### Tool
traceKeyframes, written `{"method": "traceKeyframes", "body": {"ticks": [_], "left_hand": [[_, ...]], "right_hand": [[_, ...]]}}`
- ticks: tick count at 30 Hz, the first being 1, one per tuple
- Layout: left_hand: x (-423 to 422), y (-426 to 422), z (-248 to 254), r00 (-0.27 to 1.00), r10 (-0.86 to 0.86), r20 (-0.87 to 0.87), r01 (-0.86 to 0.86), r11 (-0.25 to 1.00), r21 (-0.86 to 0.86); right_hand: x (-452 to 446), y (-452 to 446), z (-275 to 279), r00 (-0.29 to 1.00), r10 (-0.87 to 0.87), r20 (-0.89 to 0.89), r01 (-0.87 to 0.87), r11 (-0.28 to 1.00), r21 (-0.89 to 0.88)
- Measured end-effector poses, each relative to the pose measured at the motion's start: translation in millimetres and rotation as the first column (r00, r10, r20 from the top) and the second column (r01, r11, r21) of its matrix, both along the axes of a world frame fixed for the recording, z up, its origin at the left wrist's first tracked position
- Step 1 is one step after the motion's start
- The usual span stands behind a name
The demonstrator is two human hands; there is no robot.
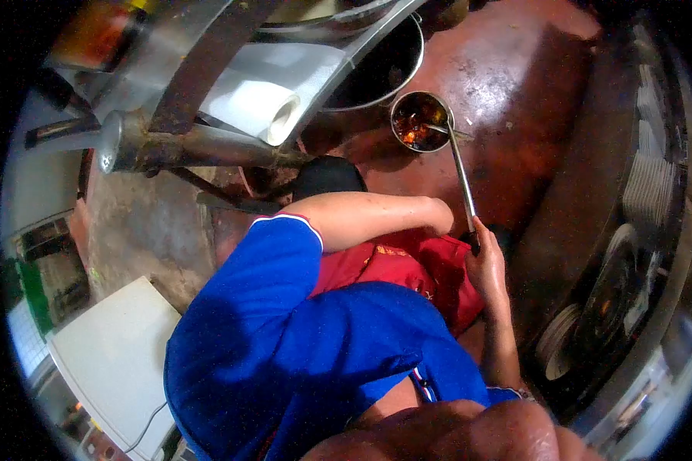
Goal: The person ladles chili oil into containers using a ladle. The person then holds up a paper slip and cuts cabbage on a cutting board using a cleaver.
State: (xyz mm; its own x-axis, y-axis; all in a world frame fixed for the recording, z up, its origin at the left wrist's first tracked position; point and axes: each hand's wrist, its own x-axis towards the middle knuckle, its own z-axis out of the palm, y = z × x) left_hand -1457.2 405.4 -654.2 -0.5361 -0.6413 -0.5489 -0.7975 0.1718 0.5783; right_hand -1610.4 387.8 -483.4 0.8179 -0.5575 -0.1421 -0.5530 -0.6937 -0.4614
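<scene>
My right hand (486,260) is closed around the dark grip of a long-handled metal ladle (462,170). The ladle slants up and away, and its lower end rests in a round metal pot (448,114) on the floor. Dark, oily liquid with orange and reddish bits (415,132) lies in the pot. Bent across my front, my left arm ends near the ladle's grip, with my left hand (437,217) over the dark red apron (377,265). The fingers of that hand are hidden.
A larger dark-bottomed metal pot (419,54) stands beyond the small one. To the left, a white paper roll (281,123) lies on a metal rack with a thick pipe (207,147). Stacked plates (644,188) line the right. A white lidded box (119,353) is at lower left.
</scene>
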Motion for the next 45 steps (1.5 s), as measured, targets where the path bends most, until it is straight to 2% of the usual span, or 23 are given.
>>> {"method": "traceKeyframes", "body": {"ticks": [1, 2, 4, 7, 8, 11, 12, 15, 16, 19, 21, 23, 25, 27, 29, 30, 32, 35, 36, 37, 40, 42, 45], "left_hand": [[1, -1, -1, 1.0, -0.021, -0.015, 0.021, 1.0, -0.007], [1, -1, -2, 0.999, -0.043, -0.029, 0.043, 0.999, -0.014], [5, -1, 6, 0.99, -0.138, -0.026, 0.136, 0.988, -0.075], [5, 2, 19, 0.985, -0.174, 0.004, 0.173, 0.978, -0.116], [3, 1, 22, 0.986, -0.169, 0.014, 0.169, 0.978, -0.122], [2, 0, 25, 0.998, -0.065, -0.015, 0.065, 0.997, -0.041], [10, 8, 40, 0.997, 0.025, -0.077, -0.027, 0.999, -0.034], [12, 7, 37, 0.989, 0.055, -0.137, -0.062, 0.997, -0.049], [11, 6, 38, 0.99, 0.054, -0.127, -0.06, 0.997, -0.043], [10, 3, 40, 0.995, 0.023, -0.1, -0.03, 0.997, -0.065], [11, 3, 40, 0.996, -0.031, -0.081, 0.02, 0.991, -0.132], [11, 3, 49, 0.995, -0.019, -0.1, 0.006, 0.992, -0.127], [9, 2, 47, 0.995, -0.023, -0.097, 0.011, 0.991, -0.131], [6, 0, 38, 0.996, -0.046, -0.072, 0.035, 0.989, -0.142], [16, 3, 56, 0.993, -0.068, -0.097, 0.052, 0.986, -0.157], [19, 4, 61, 0.991, -0.08, -0.109, 0.061, 0.984, -0.165], [19, 5, 56, 0.991, -0.064, -0.118, 0.044, 0.985, -0.167], [21, 6, 57, 0.993, -0.036, -0.108, 0.018, 0.986, -0.165], [22, 7, 58, 0.995, -0.022, -0.102, 0.005, 0.987, -0.161], [18, 8, 49, 0.985, 0.1, -0.139, -0.117, 0.986, -0.119], [20, 19, 53, 0.888, 0.376, -0.266, -0.383, 0.923, 0.027], [50, 36, 117, 0.801, 0.451, -0.393, -0.438, 0.89, 0.128], [37, 27, 74, 0.717, 0.453, -0.529, -0.406, 0.889, 0.212]], "right_hand": [[-2, -2, 1, 0.986, -0.164, 0.019, 0.151, 0.943, 0.296], [-6, -5, 5, 0.947, -0.322, -0.011, 0.272, 0.78, 0.564], [1, -5, 26, 0.818, -0.571, -0.068, 0.326, 0.363, 0.873], [-5, -1, 56, 0.776, -0.626, -0.071, 0.32, 0.295, 0.9], [0, 5, 63, 0.731, -0.683, 0.002, 0.253, 0.273, 0.928], [4, 2, 99, 0.744, -0.666, 0.042, 0.204, 0.287, 0.936], [12, 0, 118, 0.785, -0.619, 0.023, 0.193, 0.28, 0.94], [37, -7, 129, 0.824, -0.566, 0.033, 0.178, 0.314, 0.933], [44, -17, 128, 0.88, -0.474, 0.021, 0.15, 0.319, 0.936], [92, -28, 113, 0.981, -0.177, 0.077, 0.078, 0.727, 0.682], [126, -36, 99, 0.995, 0.053, 0.082, -0.08, 0.921, 0.382], [155, -50, 84, 0.966, 0.255, 0.046, -0.259, 0.96, 0.111], [181, -59, 76, 0.914, 0.405, -0.009, -0.404, 0.912, -0.074], [210, -55, 103, 0.934, 0.318, -0.162, -0.286, 0.938, 0.196], [225, -56, 112, 0.951, 0.225, -0.213, -0.104, 0.88, 0.464], [229, -57, 110, 0.969, 0.155, -0.192, -0.009, 0.801, 0.598], [230, -54, 114, 0.984, -0.044, -0.17, 0.165, 0.557, 0.814], [204, -52, 96, 0.943, -0.282, -0.175, 0.246, 0.24, 0.939], [193, -46, 102, 0.945, -0.294, -0.146, 0.205, 0.182, 0.962], [184, -42, 101, 0.926, -0.346, -0.152, 0.207, 0.129, 0.97], [161, -33, 97, 0.921, -0.366, -0.13, 0.174, 0.087, 0.981], [149, -30, 96, 0.932, -0.347, -0.104, 0.132, 0.057, 0.99], [137, -22, 112, 0.925, -0.368, -0.095, 0.141, 0.099, 0.985]]}}
